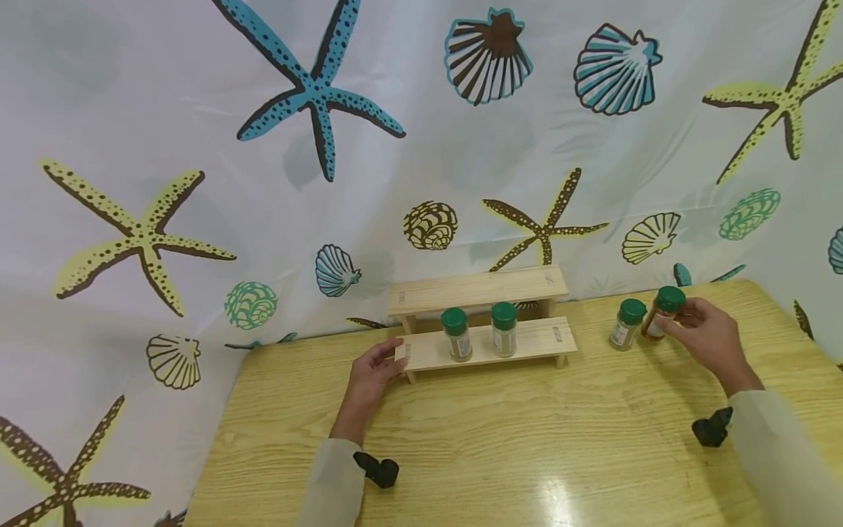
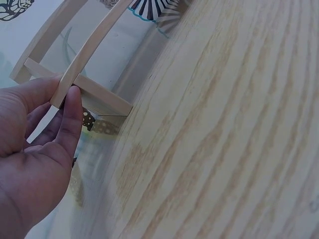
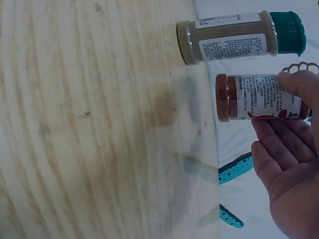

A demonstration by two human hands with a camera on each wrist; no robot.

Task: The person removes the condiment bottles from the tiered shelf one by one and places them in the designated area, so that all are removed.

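My left hand [image 1: 370,375] pinches the left end of the lower step of a two-step wooden rack [image 1: 421,351]. In the left wrist view, thumb and fingers grip that rack's end [image 2: 67,82]. Two green-capped spice jars [image 1: 459,344] [image 1: 504,338] stand upright on the lower step. Over at the right, my right hand [image 1: 713,333] holds a spice jar of red-brown powder [image 3: 259,97] with a green cap [image 1: 671,298]. Its base appears raised off the table in the right wrist view. Beside it, a jar of tan powder [image 3: 232,39] stands upright on the table.
The rack's upper step [image 1: 477,288] bears no jars. Behind the wooden table [image 1: 487,432] hangs a white cloth [image 1: 408,168] printed with starfish and shells, close to the rack's back. The cloth also runs along the left and right sides.
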